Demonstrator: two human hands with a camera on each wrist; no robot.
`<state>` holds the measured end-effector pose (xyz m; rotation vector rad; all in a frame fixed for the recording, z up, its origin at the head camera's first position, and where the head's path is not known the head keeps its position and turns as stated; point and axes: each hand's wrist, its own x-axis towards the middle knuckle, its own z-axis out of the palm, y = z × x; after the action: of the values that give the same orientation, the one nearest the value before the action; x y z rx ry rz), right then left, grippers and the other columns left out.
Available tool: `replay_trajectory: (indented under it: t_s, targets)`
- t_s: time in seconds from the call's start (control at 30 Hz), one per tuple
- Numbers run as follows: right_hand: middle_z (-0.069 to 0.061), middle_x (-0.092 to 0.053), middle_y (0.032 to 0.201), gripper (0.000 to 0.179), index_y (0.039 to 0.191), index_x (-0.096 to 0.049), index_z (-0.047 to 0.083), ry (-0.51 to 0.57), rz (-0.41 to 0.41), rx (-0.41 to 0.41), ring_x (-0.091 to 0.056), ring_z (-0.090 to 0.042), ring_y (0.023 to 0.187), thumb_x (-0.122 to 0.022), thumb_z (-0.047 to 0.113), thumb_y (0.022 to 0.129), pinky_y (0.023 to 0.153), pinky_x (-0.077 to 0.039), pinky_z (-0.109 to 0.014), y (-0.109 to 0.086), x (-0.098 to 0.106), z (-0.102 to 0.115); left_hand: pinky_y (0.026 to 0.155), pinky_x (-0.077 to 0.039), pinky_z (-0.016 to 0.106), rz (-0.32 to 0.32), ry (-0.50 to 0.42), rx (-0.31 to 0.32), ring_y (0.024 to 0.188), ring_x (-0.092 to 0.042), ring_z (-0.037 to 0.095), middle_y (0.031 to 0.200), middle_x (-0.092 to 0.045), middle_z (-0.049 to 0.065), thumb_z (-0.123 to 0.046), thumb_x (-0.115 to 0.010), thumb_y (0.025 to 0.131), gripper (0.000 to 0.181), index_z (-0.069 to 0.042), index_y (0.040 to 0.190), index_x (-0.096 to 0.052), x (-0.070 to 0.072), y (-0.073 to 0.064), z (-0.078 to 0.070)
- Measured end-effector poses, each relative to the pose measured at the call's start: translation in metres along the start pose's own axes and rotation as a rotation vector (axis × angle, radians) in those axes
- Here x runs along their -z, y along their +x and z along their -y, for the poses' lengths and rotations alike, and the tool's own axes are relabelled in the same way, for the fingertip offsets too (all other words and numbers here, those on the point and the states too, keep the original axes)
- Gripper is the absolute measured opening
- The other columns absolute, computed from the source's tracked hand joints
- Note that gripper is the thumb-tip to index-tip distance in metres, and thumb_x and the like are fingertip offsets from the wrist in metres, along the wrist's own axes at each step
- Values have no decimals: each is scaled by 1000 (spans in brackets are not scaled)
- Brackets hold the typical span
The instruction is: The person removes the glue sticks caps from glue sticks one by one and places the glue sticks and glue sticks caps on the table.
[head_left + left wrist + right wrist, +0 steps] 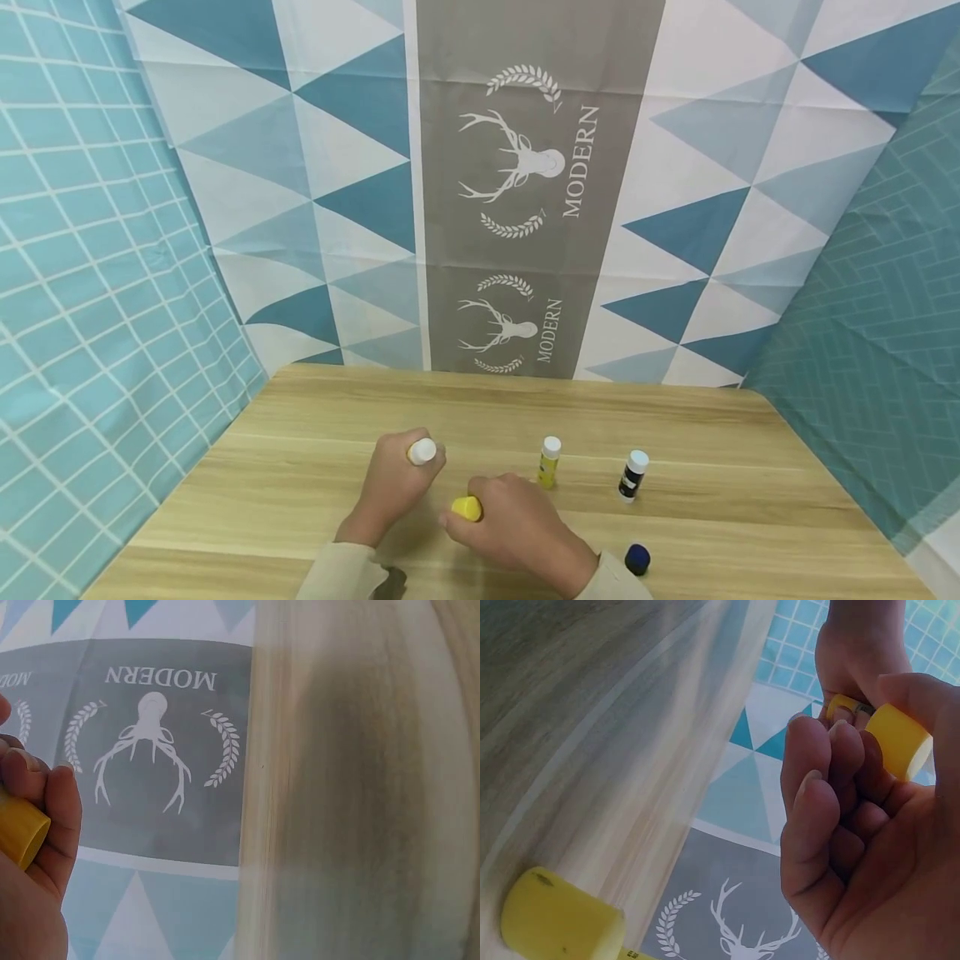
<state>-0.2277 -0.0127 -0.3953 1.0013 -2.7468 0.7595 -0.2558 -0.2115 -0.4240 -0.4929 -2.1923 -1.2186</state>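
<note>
Near the middle of the wooden table, my left hand (396, 473) grips a small tube (422, 451) by its body, its white end facing up. The tube's yellow lower end (22, 832) shows beneath the fingers in the left wrist view. Close by on the right, my right hand (517, 521) holds a yellow cap (467, 508) between thumb and curled fingers. In the right wrist view this cap (900, 742) sticks out beside the thumb, with the left hand (862, 656) behind it. The two held pieces are apart. Fingers hide much of both.
A yellow tube with a white top (549, 462) stands beyond my right hand. Farther right stands a black-labelled tube with a white top (633, 476). A dark blue cap (637, 559) lies near the right sleeve. Patterned cloth (510, 250) hangs behind the table (315, 433).
</note>
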Motion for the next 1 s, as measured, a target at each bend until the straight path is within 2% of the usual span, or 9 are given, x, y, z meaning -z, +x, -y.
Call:
replay_trajectory:
  t_s: [0.33,0.57,0.8,1.0]
  targets:
    - [14,-36,53,42,59,-42,22,-25,24,5,-34,-2,45,-67,44,85,41,-29,-24,-1,-4,-3,45,-27,21,37,20,25,47,-27,-1,52,-32,-18,-2,-68,84,42,-22,59,-41,-1,1,0]
    - [15,-36,52,43,59,-43,23,-38,39,25,-34,-2,47,-67,46,85,42,-29,-23,-2,-7,-6,44,-27,21,69,43,41,47,-26,-1,51,-33,-18,-4,-67,85,42,-22,58,-41,-1,1,-2]
    - [15,-41,54,40,63,-46,23,-21,103,-4,-37,-2,45,-66,50,85,41,-31,-23,-3,-12,-5,44,-26,20,97,49,57,46,-25,-2,51,-32,-17,-5,-67,85,43,-22,57,-39,-1,1,-1]
    - [15,-40,55,41,63,-46,24,-45,107,11,-37,-1,45,-67,52,85,40,-31,-23,-5,-15,-4,43,-25,20,131,39,42,46,-25,-2,51,-32,-17,-6,-66,86,42,-21,58,-39,-2,0,0]
